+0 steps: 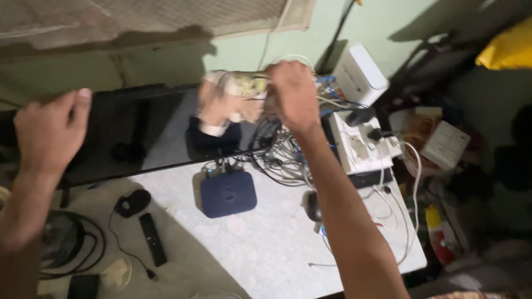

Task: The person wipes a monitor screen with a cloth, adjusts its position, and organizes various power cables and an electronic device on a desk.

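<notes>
A black flat screen [133,132] stands on a pale speckled table [265,242] against a green wall. My left hand [52,130] rests on the screen's top left edge, fingers curled over it. My right hand [292,93] is closed on a crumpled cloth [244,85] pressed against the upper right part of the screen. The cloth and hand are reflected in the dark glass. The cloth is blurred.
In front of the screen lie a dark blue box [228,193], a black remote [153,239] and a small black mouse-like device [132,202]. Tangled cables [282,159], a white power strip [359,143] and a white router [359,75] crowd the right. Coiled wire [70,243] lies left.
</notes>
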